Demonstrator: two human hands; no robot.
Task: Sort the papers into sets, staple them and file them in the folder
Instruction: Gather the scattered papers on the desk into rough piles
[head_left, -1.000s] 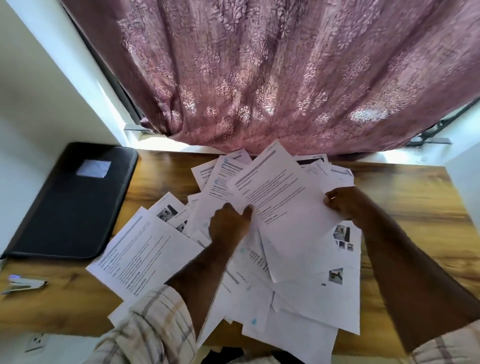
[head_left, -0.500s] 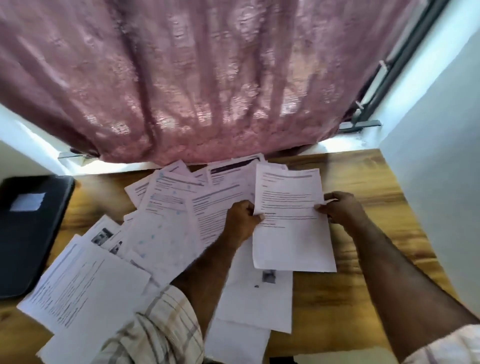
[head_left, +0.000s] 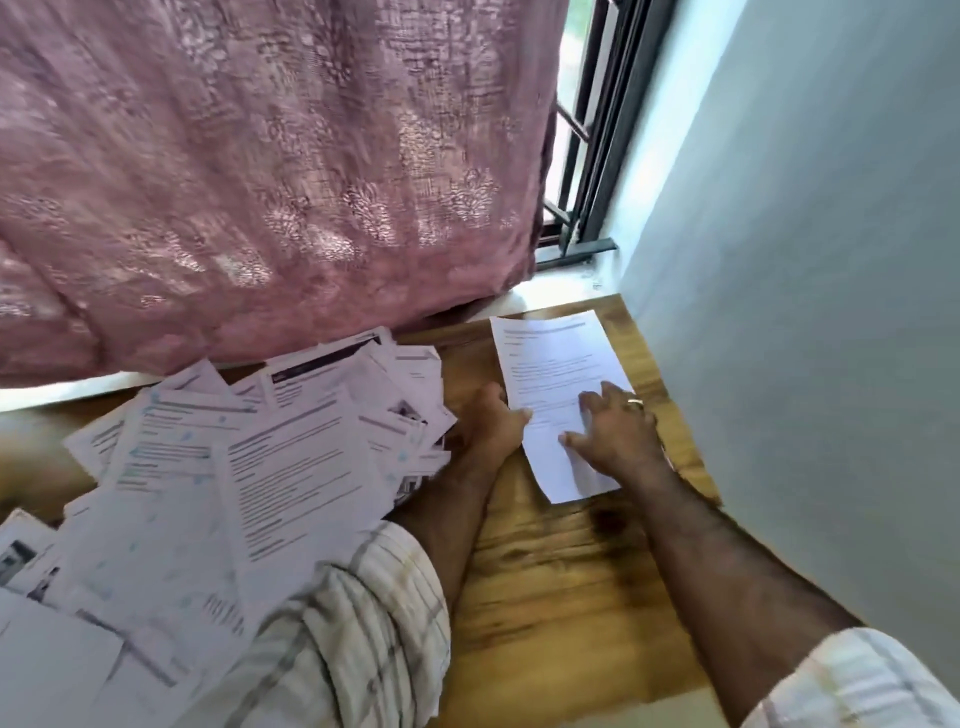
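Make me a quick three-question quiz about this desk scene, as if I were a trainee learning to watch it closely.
1. True or false: the separate sheet lies apart from the paper pile, on the wooden table near the wall.
2. Which hand rests flat on top of that sheet? A) left hand B) right hand C) neither
3. Fill in: hanging behind the table is a pink ____.

Key
1. True.
2. B: the right hand lies on it with fingers spread; the left hand touches only its edge.
3. Curtain.
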